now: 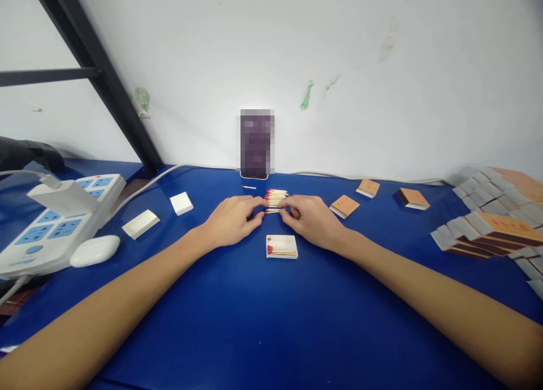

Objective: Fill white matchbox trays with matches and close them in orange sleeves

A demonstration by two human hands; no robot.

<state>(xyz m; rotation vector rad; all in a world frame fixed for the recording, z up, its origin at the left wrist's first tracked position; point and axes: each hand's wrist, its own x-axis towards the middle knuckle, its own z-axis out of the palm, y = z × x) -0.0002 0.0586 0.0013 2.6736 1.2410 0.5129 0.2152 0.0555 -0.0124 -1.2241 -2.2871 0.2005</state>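
Observation:
A small pile of red-tipped matches [275, 197] lies on the blue table [263, 316] in front of a phone propped against the wall. My left hand [232, 220] and my right hand [309, 218] meet at the near edge of the pile, fingers pinched on a few matches [274, 210] held between them. An open white matchbox tray [281, 247] with several matches in it sits just below my hands.
A phone [257, 144] leans on the wall. Two white trays [141, 223] [181, 203], a white earbud case [95, 250] and a power strip [55, 223] lie at left. Orange matchbox sleeves [344, 206] [413, 198] and a stack of them [492, 223] are at right.

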